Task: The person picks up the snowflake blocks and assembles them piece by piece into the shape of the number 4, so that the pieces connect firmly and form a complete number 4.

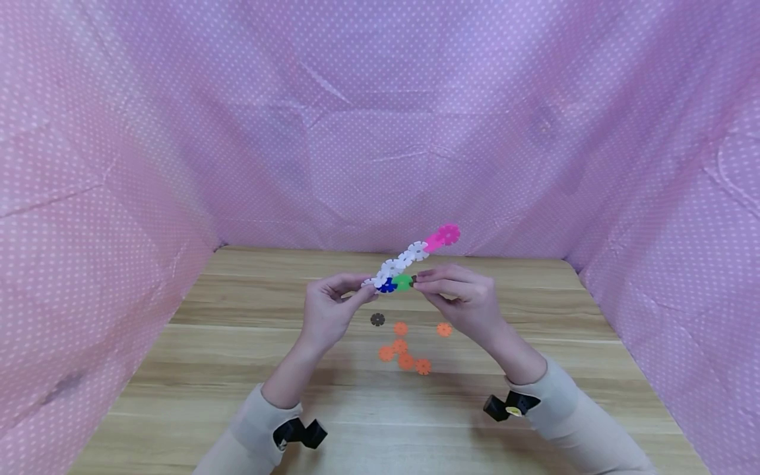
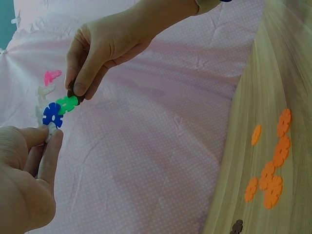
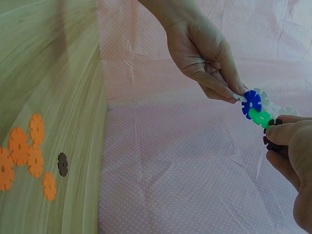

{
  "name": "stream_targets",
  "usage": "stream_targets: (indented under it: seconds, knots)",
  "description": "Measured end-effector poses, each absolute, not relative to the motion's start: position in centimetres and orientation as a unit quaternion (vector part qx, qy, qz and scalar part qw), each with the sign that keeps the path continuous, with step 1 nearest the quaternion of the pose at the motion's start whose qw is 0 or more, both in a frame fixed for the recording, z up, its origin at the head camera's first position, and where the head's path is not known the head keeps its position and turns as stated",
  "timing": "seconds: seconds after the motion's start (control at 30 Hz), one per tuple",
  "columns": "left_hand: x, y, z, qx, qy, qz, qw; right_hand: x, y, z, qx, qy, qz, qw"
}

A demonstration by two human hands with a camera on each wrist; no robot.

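Note:
Above the table, my left hand (image 1: pixel 326 315) pinches a white notched disc of a chain of interlocking snowflake discs. From there, several white discs (image 1: pixel 405 260) run up and away to pink discs (image 1: pixel 448 235) at the far tip. A blue disc (image 2: pixel 52 115) and a green disc (image 2: pixel 67 104) branch off toward the right. My right hand (image 1: pixel 466 300) pinches a dark brown disc (image 3: pixel 276 138) at the green one's edge. Fingers hide much of the brown disc, so I cannot tell whether it is slotted in.
Several loose orange discs (image 1: pixel 423 366) lie on the wooden table (image 1: pixel 249 369) below the hands, some close together. One brown disc (image 1: pixel 377 319) lies to their left. Pink dotted cloth (image 1: pixel 380 165) walls the table at the back and both sides.

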State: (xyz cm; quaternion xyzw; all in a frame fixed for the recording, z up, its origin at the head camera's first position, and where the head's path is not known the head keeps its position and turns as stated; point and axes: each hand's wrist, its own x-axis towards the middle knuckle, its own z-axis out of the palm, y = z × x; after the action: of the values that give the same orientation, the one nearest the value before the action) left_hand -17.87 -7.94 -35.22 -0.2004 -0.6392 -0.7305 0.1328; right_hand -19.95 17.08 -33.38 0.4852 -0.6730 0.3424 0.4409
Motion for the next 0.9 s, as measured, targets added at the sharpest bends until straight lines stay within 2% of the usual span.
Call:
stream_targets:
  seconds: [0.47,0.63,0.9]
  knots:
    - [-18.1,-7.8,-35.1,-0.214,-0.628,-0.734,0.143,-20.3,17.0,-32.7,0.502,-0.671,0.292,0.461]
    - [-18.1,-7.8,-34.9,-0.208,-0.619,-0.742,0.151,-20.4,17.1,-32.5,0.509,-0.662,0.311,0.453]
    - [-18.0,-8.3,-34.8,-0.207,-0.609,-0.747,0.169,-20.9,17.9,-33.2,0.43,-0.712,0.339,0.44]
